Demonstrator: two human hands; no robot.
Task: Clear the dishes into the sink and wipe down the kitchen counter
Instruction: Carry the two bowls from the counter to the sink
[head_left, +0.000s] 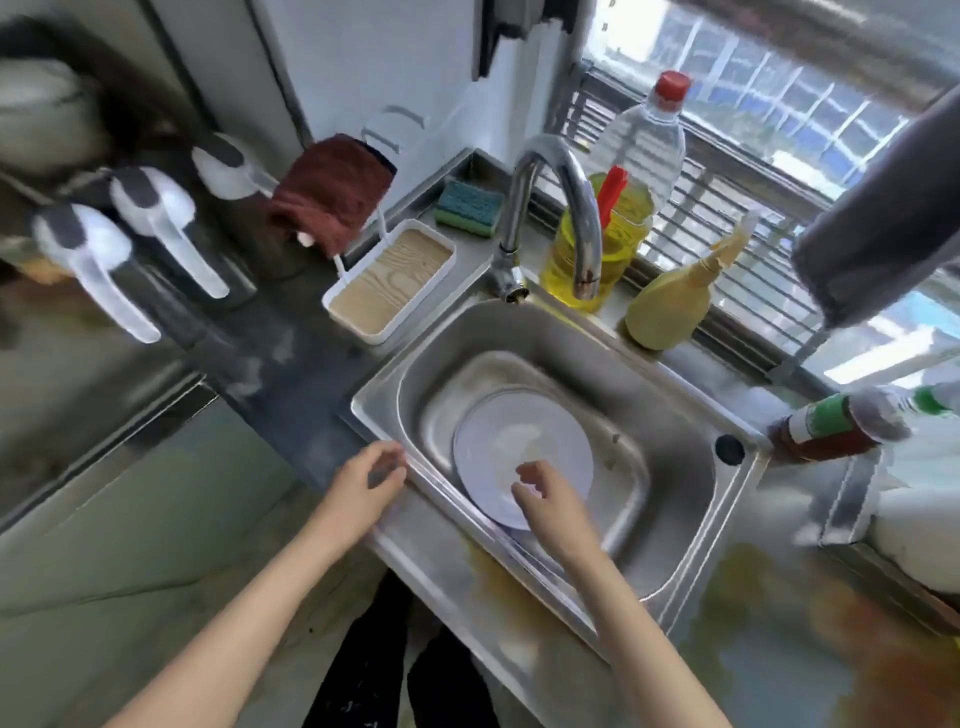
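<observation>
The left hand rests loose on the near left edge of the sink and holds nothing. The right hand hangs over the white plate, fingers softly bent, gripping nothing. The round plate lies face up in the sink, by its near wall. Past the far left corner sits a white tray showing its wood-look bottom. A sponge lies behind it, left of the tap.

White plate, steel-grey sink, maroon cloth, blue/green sponge, yellow btl.
</observation>
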